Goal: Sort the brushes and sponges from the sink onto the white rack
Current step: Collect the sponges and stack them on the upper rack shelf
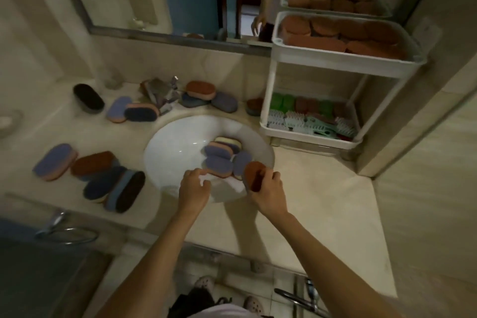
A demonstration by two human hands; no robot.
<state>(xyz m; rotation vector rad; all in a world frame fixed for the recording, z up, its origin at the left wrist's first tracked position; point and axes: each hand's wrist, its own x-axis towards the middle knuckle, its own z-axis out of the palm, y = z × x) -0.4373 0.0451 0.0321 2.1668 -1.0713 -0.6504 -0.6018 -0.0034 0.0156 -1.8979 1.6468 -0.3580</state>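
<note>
Brown oval sponge, gripped in my right hand over the white sink, likely bound for the white rack, upper right; left hand loose, empty.

The sponge in the right hand is rust-brown with a grey edge. Just beyond the grip, in the white sink, the lilac sponges are peach underneath, with a cream sponge behind them. Up and right of the grip, the white rack has a top tray full of rust-brown pads, while its lower brushes are bright green, brown, mint and white-bristled. Left of the grip, the loose sponges are lilac, brown, navy and black on the beige counter.
</note>
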